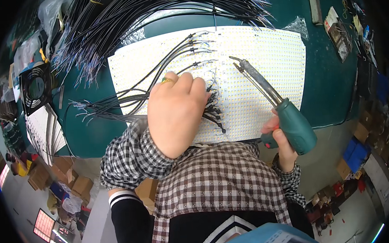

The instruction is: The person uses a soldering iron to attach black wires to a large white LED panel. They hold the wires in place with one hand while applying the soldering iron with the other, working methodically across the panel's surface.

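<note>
One soldering iron (294, 126), many wires (113, 102), one board (284, 62)
The right hand (285, 145) grips the soldering iron over the board; the left hand (176, 111) covers wires there, and whether it pinches one I cannot tell.

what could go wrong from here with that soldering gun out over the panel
If hot, the soldering gun in the right hand might scorch the LED panel should its tip dip. The left hand is on the tip's side, so a slip that way could burn it. Black cables pass beneath the left hand; a snag might tug them.
</note>
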Tool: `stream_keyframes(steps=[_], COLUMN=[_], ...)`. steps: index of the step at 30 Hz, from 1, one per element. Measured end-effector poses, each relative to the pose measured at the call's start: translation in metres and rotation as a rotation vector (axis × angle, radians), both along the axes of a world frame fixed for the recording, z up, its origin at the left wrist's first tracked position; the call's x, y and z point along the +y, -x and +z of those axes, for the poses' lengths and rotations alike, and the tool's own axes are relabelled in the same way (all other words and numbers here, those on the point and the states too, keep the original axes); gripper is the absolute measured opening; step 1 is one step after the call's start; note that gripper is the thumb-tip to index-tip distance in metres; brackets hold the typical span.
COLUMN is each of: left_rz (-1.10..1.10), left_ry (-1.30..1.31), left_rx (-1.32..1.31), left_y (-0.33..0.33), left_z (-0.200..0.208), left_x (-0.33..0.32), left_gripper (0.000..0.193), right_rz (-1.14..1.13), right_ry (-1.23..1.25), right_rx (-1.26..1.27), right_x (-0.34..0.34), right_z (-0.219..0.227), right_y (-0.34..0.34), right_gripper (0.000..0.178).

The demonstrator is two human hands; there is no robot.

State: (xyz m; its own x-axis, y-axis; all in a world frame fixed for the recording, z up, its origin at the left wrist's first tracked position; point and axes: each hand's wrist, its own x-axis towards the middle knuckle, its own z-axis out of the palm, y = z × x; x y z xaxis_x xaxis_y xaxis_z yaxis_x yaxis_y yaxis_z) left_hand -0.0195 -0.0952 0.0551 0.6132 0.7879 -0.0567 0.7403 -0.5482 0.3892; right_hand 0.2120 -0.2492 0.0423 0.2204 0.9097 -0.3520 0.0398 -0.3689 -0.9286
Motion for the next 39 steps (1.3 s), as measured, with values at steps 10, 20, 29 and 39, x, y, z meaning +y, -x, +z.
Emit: stream_keyframes(steps=[10, 20, 29, 39], left_rz=[0.076, 0.135, 0.244, 0.207], left_ry=[0.16, 0.357, 0.425, 0.334], left_rx=[-0.226, -0.427, -0.502, -0.478], left_y=[0.007, -0.003, -0.007, -0.007], left_z=[-0.02, -0.037, -0.054, -0.053], left_x=[0.018, 0.043, 0.049, 0.048], left_gripper=[0.016, 0.013, 0.008, 0.007], right_rz=[-0.1, -0.121, -0.087, -0.081], right_ry=[-0.04, -0.016, 0.12, 0.069], right_rx=[0.031, 0.077, 0.04, 0.026], right_x=[-0.008, 0.001, 0.004, 0.005], right_z=[0.0, -0.005, 0.003, 0.0], right_y=[-0.002, 0.001, 0.002, 0.009], right_gripper=[0.059, 0.058, 0.058, 0.06])
